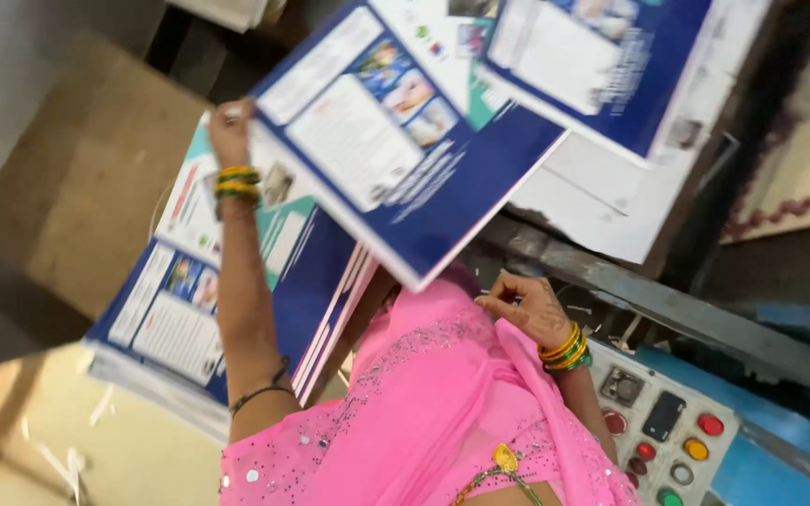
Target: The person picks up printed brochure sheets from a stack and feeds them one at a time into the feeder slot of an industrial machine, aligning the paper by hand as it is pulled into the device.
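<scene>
A blue metal control panel (pixel 677 431) with round coloured buttons sits lower right; a brown cardboard sheet (pixel 86 178) lies on the left.

Big printed sheet (pixel 396 141), dark blue with white text panels, small photos and a teal strip, is lifted and tilted, its near corner hanging over the pink cloth. Underneath it there's a stack of matching sheets (pixel 180 319), same blue and teal print, lying flat with edges roughly squared.
</scene>
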